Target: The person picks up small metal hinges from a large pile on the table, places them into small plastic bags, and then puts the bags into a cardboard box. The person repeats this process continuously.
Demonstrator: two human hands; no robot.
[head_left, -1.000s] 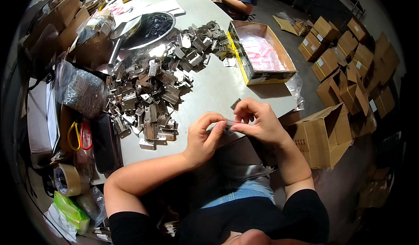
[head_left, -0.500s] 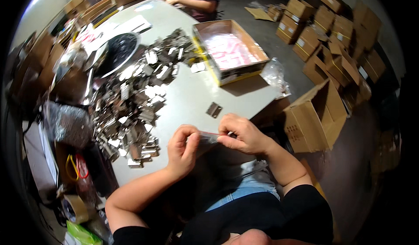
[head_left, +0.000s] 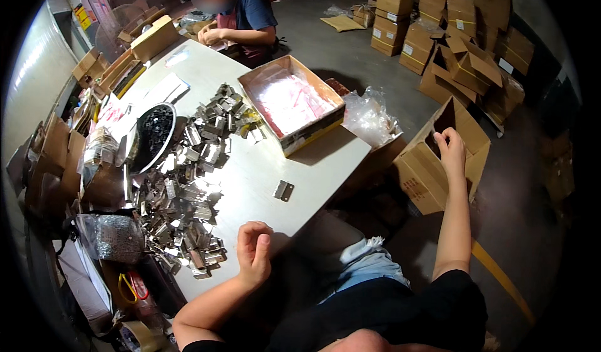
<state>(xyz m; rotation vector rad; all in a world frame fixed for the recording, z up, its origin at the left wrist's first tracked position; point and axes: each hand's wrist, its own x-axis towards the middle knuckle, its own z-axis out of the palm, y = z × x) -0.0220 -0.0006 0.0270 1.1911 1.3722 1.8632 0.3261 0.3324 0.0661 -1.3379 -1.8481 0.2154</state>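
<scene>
My right hand (head_left: pixel 451 150) reaches out over the open cardboard box (head_left: pixel 418 175) at the table's right side. Its thumb and fingers are bent together in a pinch, and whatever is between them cannot be made out. My left hand (head_left: pixel 254 252) hovers by the table's near edge, fingers loosely curved and thumb apart, holding nothing. Ahead of it a single metal hinge (head_left: pixel 283 190) lies on the grey table (head_left: pixel 250 195). Left of that hand spreads a big heap of similar metal hinges (head_left: pixel 188 211). The small clear bag is not visible now.
A shallow carton (head_left: pixel 311 133) of pink-marked clear bags stands on the table. Behind the heap is a metal bowl (head_left: pixel 170 142) of small black pieces. A co-worker (head_left: pixel 250 23) sits at the far end. Stacked cartons (head_left: pixel 413 42) and plastic wrap (head_left: pixel 372 117) lie right.
My right hand has left the small clear bag's former place before me and swung right over the cardboard box. My left hand has let go of the bag. The view has shifted.
</scene>
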